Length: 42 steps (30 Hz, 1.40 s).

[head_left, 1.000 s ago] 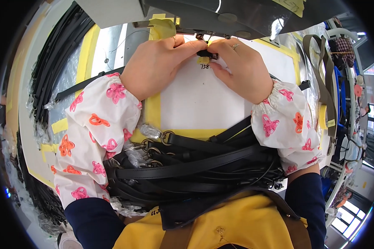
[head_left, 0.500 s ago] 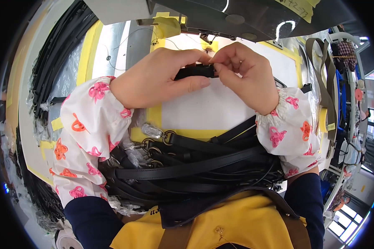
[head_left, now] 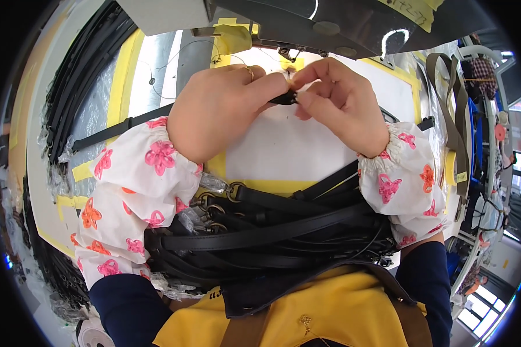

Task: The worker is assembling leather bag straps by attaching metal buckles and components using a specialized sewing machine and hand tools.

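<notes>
My left hand (head_left: 220,110) is closed on a black strap (head_left: 283,99), thumb and forefinger gripping it close to one end. The rest of that strap runs out behind the wrist to the left. At the strap's end the thumb and fingers of my right hand (head_left: 344,107) are pinched together; what detail they hold there is too small to make out. Both hands are raised over the white work surface (head_left: 289,150), just in front of a sewing machine (head_left: 341,29).
A heap of black straps (head_left: 272,234) with metal rings lies between my forearms. More black straps (head_left: 81,81) lie along the left with clear plastic. Olive-brown straps (head_left: 454,104) hang at the right. Yellow tape (head_left: 124,75) edges the surface.
My left hand has turned and curled tighter around the strap, its elbow shifting slightly right. A length of strap now shows left of that wrist. The right hand has barely moved.
</notes>
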Each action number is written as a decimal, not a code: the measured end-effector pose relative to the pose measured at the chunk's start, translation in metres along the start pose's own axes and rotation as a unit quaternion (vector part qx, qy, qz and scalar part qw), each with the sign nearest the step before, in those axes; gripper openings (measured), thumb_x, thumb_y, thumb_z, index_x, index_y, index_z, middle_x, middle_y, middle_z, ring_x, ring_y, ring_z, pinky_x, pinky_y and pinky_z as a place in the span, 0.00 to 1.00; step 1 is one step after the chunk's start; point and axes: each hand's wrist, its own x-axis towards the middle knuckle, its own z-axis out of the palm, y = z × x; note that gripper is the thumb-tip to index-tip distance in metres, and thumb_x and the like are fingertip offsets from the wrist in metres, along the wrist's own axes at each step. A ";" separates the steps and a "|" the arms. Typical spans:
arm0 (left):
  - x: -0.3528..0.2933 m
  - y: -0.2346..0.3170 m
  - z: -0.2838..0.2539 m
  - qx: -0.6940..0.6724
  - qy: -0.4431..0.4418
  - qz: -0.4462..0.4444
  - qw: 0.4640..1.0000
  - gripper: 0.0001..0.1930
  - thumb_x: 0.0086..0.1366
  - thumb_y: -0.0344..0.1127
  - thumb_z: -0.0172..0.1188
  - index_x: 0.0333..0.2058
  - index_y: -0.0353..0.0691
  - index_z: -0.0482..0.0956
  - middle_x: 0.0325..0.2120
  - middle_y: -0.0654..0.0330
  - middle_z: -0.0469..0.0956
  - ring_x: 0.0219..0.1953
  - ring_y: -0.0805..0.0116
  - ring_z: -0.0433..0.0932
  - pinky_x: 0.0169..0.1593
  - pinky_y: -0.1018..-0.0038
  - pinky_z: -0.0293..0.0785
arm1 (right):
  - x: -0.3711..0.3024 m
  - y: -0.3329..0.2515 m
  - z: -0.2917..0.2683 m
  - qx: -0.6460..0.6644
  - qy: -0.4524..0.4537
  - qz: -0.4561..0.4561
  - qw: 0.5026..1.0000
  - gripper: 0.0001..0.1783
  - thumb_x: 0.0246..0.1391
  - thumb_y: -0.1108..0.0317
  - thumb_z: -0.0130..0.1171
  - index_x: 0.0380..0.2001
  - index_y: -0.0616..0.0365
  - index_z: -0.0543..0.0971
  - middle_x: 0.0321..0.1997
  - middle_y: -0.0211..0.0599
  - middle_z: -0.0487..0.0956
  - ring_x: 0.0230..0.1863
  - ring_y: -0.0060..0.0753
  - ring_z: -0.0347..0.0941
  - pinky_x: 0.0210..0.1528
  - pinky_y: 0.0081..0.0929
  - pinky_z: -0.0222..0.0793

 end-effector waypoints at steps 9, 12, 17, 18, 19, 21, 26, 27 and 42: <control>0.000 0.009 -0.010 -0.333 -0.062 -0.174 0.925 0.15 0.54 0.23 0.54 0.42 0.34 0.69 0.34 0.59 0.75 0.36 0.73 0.75 0.42 0.77 0.70 | 0.000 0.000 0.003 0.077 -0.058 0.069 0.993 0.16 0.49 0.76 0.56 0.41 0.70 0.70 0.28 0.36 0.77 0.26 0.19 0.73 0.29 0.15 0.71; 0.002 0.007 -0.006 -0.400 -0.088 -0.224 0.884 0.14 0.56 0.23 0.52 0.42 0.33 0.67 0.34 0.61 0.73 0.38 0.76 0.72 0.45 0.79 0.67 | 0.001 0.000 0.005 0.042 -0.052 0.074 0.995 0.16 0.48 0.77 0.56 0.41 0.70 0.70 0.27 0.35 0.76 0.26 0.19 0.73 0.29 0.16 0.71; 0.001 0.006 0.002 -0.383 -0.073 -0.192 0.900 0.12 0.55 0.22 0.52 0.40 0.33 0.67 0.34 0.61 0.74 0.38 0.76 0.73 0.44 0.79 0.68 | -0.001 0.002 0.006 0.037 -0.038 0.027 0.998 0.14 0.50 0.78 0.53 0.41 0.69 0.68 0.31 0.35 0.76 0.29 0.22 0.74 0.31 0.17 0.72; 0.001 0.006 0.003 -0.373 -0.082 -0.202 0.902 0.12 0.55 0.22 0.52 0.39 0.32 0.68 0.34 0.61 0.74 0.37 0.77 0.73 0.44 0.79 0.68 | 0.001 0.003 0.006 0.003 -0.045 0.037 0.998 0.13 0.50 0.78 0.53 0.40 0.69 0.68 0.30 0.35 0.76 0.29 0.22 0.74 0.30 0.17 0.72; 0.001 0.005 0.006 -0.374 -0.083 -0.202 0.902 0.12 0.55 0.22 0.52 0.39 0.32 0.68 0.34 0.61 0.74 0.37 0.77 0.73 0.44 0.79 0.68 | 0.002 0.004 0.006 0.004 -0.045 0.038 0.998 0.13 0.50 0.78 0.53 0.40 0.69 0.68 0.30 0.35 0.76 0.29 0.22 0.74 0.30 0.17 0.72; 0.000 0.004 0.014 -0.364 -0.015 -0.166 0.917 0.12 0.50 0.26 0.56 0.35 0.35 0.69 0.29 0.56 0.77 0.36 0.65 0.79 0.30 0.75 0.70 | 0.003 0.006 0.006 -0.002 -0.041 0.035 0.999 0.13 0.49 0.80 0.53 0.39 0.69 0.68 0.30 0.37 0.75 0.28 0.22 0.74 0.30 0.18 0.72; 0.003 0.005 0.007 -0.386 -0.087 -0.203 0.896 0.11 0.54 0.22 0.53 0.38 0.32 0.68 0.33 0.61 0.74 0.37 0.77 0.74 0.43 0.80 0.69 | 0.003 0.006 0.008 0.014 -0.029 0.047 0.998 0.12 0.46 0.80 0.53 0.37 0.70 0.70 0.26 0.38 0.76 0.25 0.22 0.74 0.29 0.17 0.71; 0.004 0.005 0.007 -0.385 -0.088 -0.203 0.896 0.11 0.54 0.22 0.53 0.38 0.32 0.68 0.33 0.61 0.74 0.37 0.78 0.74 0.43 0.80 0.69 | 0.003 0.005 0.009 0.034 -0.015 0.048 0.998 0.12 0.44 0.79 0.53 0.35 0.71 0.71 0.23 0.37 0.76 0.23 0.22 0.74 0.27 0.17 0.69; 0.002 0.002 0.010 -0.401 -0.072 -0.189 0.894 0.11 0.54 0.22 0.54 0.38 0.33 0.68 0.32 0.62 0.75 0.36 0.79 0.74 0.42 0.81 0.69 | 0.004 0.007 0.005 0.057 -0.022 0.050 0.997 0.13 0.43 0.80 0.50 0.37 0.72 0.71 0.25 0.40 0.76 0.25 0.24 0.76 0.29 0.17 0.72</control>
